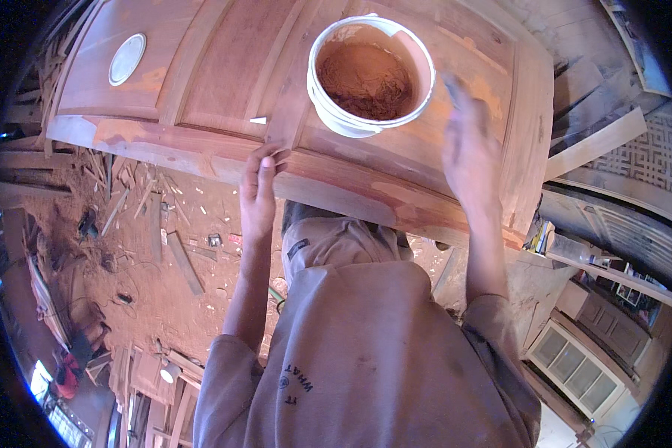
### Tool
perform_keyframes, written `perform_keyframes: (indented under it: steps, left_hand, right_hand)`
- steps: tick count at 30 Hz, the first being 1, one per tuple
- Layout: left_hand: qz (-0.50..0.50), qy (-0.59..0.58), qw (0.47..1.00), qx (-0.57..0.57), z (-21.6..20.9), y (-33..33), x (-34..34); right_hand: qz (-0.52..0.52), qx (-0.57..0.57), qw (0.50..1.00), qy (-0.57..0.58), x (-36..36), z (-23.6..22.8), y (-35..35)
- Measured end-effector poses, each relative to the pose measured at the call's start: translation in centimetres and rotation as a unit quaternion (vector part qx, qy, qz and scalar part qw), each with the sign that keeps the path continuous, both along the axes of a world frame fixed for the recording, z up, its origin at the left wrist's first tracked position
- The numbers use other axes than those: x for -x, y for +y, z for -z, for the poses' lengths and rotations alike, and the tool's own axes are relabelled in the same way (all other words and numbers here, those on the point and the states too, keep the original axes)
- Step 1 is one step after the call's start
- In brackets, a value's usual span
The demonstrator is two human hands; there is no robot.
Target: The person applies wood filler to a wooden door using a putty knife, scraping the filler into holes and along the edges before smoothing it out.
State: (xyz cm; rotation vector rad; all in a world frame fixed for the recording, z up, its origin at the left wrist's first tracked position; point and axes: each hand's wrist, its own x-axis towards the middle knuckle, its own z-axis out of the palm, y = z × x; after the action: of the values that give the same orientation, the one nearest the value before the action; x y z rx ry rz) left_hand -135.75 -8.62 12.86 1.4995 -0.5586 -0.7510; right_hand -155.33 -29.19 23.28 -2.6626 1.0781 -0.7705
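Note:
A white plastic bucket [334, 119] of reddish-brown paste or powder [366, 75] stands on a panelled wooden door [228, 71] lying flat before me. My left hand [260, 190] is at the door's near edge, left of the bucket, its fingers curled in. Whatever those fingers grip, if anything, is too small to make out. To the right of the bucket my right hand [472, 149] hovers above the door, smeared by motion. A dark blurred shape shows at its fingertips; whether it is held cannot be told. Orange-brown filler patches [455, 145] mark the wood.
A round white lid [128, 59] lies on the door's far left part. A small white triangular piece [258, 120] sits left of the bucket. Wood offcuts [184, 263] litter the dirt floor. Boards [597, 142] and a framed window [575, 367] stand at the right.

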Motion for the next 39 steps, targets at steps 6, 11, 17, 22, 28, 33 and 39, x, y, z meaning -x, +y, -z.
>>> perform_keyframes:
  steps: [6, 11, 17, 22, 28, 33, 39]
  left_hand:
    - [-0.119, 0.067, 0.991, 0.007, 2.5, 2.4, -2.3]
    - [-0.144, 0.153, 0.978, 0.009, 4.0, 2.9, -1.8]
    - [-0.131, 0.142, 0.981, 0.007, 3.4, 3.4, -1.7]
    - [-0.175, 0.18, 0.968, 0.018, 3.3, 4.5, -2.6]
    - [-0.194, 0.197, 0.961, 0.028, 2.9, 4.3, -3.2]
    - [-0.209, 0.205, 0.956, 0.032, 2.9, 4.4, -3.6]
    - [-0.211, 0.253, 0.943, 0.044, 3.4, 3.5, -4.0]
  right_hand:
    - [-0.026, -0.028, 0.954, 0.299, -1.8, -3.4, 0.0]
    - [-0.094, -0.059, 0.959, 0.26, -5.3, -4.5, -3.1]
    - [-0.112, -0.078, 0.919, 0.369, -11.3, -0.2, -7.8]
    - [-0.074, -0.157, 0.857, 0.485, -17.1, -3.4, -6.5]
    - [-0.024, -0.241, 0.818, 0.522, -18.8, -2.5, -7.3]
    - [-0.052, -0.288, 0.827, 0.48, -15.5, -5.8, -8.2]
    - [-0.024, -0.268, 0.818, 0.508, -17.6, -2.9, -8.3]
